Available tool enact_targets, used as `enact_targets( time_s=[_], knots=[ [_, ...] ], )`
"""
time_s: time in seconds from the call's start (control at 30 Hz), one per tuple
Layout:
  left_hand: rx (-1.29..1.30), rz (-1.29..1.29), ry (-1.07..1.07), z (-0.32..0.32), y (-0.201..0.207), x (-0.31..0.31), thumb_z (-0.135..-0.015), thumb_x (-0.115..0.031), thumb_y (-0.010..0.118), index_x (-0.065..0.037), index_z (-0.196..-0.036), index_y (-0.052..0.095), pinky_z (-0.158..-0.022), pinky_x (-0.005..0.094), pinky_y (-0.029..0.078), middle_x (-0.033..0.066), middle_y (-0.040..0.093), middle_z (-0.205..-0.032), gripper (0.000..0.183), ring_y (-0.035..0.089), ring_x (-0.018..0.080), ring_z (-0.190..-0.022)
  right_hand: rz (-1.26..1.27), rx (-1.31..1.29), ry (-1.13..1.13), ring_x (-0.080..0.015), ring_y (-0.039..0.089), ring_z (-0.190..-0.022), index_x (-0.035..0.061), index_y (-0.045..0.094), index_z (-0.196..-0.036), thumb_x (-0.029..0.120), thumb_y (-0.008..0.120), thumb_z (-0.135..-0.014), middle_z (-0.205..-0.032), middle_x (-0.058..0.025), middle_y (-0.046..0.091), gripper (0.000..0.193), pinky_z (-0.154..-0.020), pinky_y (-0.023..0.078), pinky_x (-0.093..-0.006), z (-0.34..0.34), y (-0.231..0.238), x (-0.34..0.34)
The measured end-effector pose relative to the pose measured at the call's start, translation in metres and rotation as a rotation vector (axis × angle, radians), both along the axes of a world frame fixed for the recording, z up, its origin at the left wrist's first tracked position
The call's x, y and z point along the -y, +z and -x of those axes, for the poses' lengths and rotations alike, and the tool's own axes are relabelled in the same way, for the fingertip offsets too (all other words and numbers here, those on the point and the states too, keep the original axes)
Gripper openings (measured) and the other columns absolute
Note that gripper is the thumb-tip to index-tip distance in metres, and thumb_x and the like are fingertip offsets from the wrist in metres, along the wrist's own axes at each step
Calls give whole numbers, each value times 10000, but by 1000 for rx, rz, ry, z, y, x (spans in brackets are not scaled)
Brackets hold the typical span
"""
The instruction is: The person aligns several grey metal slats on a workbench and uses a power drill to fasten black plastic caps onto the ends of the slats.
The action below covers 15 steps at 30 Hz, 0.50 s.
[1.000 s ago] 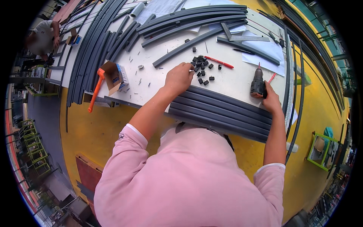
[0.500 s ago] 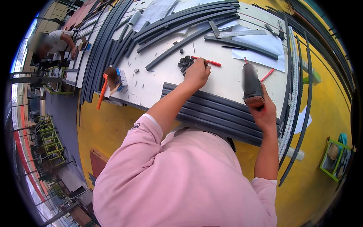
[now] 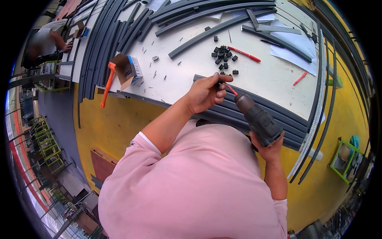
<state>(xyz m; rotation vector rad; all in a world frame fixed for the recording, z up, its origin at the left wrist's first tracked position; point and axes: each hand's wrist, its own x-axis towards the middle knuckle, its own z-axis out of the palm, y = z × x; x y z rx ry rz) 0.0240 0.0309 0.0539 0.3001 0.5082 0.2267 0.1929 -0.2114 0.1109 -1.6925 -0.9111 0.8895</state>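
My right hand (image 3: 271, 149) grips a dark cordless drill (image 3: 259, 120) by its handle. Its thin red bit (image 3: 231, 89) points up and left at the fingers of my left hand (image 3: 206, 94). That hand is closed, thumb and forefinger pinching a small black block mostly hidden by the fingers; whether the bit touches it I cannot tell. Beyond the fingers, several loose black blocks (image 3: 225, 58) lie in a cluster on the white table (image 3: 183, 79). Below both hands, a row of dark grey profiles (image 3: 274, 106) lies along the table's near edge.
An orange-handled hammer (image 3: 108, 85) hangs over the table edge beside an open cardboard box (image 3: 127, 73). Long grey strips (image 3: 223, 36) and a set square (image 3: 274, 29) lie farther back. Red pens (image 3: 244, 54) and scattered screws rest on the tabletop. Another person (image 3: 49, 38) works at far left.
My left hand has come back from the cluster with a small black block. My right hand has brought the drill down and left, its bit now by those fingers. The view has shifted.
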Motion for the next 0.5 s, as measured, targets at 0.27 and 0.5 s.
enact_targets(
  time_s=[0.27, 0.5],
  knots=[
    [80, -61, 58, 49, -11, -26, -1067, -310, 569, 26, -1288, 570, -685, 265, 471, 55, 565, -1047, 402, 527, 127, -869, 81, 106, 102, -155, 674, -1085, -43, 595, -1352, 16, 811, -708, -1237, -119, 709, 682, -983, 502, -300, 49, 3, -36],
    [88, -89, 42, 71, -16, -48, -1073, -333, 551, -6, -1188, 582, -688, 245, 471, 48, 573, -1053, 348, 532, 111, -869, 123, 98, 104, -159, 676, -1088, -52, 575, -1373, 29, 813, -709, -1238, -118, 709, 709, -981, 503, -297, 71, 2, -54]
  ],
)
